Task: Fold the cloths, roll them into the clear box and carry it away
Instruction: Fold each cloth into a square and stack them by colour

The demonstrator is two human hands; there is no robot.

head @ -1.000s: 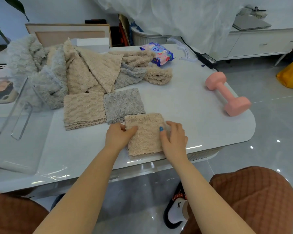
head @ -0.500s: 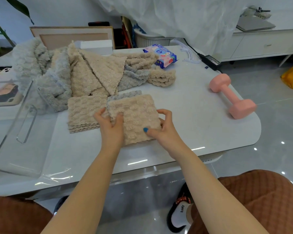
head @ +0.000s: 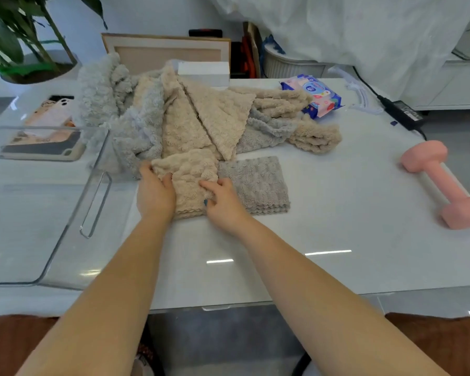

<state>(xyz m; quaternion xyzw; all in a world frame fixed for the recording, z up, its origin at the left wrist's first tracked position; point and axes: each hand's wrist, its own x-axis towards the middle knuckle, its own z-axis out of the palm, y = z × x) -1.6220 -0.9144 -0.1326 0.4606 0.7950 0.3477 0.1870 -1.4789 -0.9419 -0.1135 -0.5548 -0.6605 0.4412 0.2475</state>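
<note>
Head view only. Holding the folded beige cloth (head: 187, 180) with both hands: left hand (head: 155, 194) on its left edge, grip clenched round the fabric, thumb on top; right hand (head: 223, 204) on its right edge, grip pinching the fabric between thumb and fingers. Resting on the bench (head: 337, 226), with scalloped layered edges showing below it at the near side and the far edge touching the cloth pile (head: 201, 120). Directly right and touching: folded grey cloth (head: 255, 183), flat, layered edges toward the camera. Behind both: cloth pile of loose beige and grey pieces, with one beige piece folded to a triangle on top. At the pile's right end: rolled beige cloth (head: 315, 137). Left of the hands: clear box (head: 46, 127), open top, handle on the wall facing the cloths, just beside the left hand. Behind the box, partly seen through its wall: phone (head: 52, 109). Far right, well apart from the cloths: pink dumbbell (head: 440, 183). Along the back: wipes pack (head: 316, 95) just beside the pile, power adapter (head: 400, 115) further right, white carton (head: 204, 71) behind the pile, plant (head: 25, 42) at far left.
</note>
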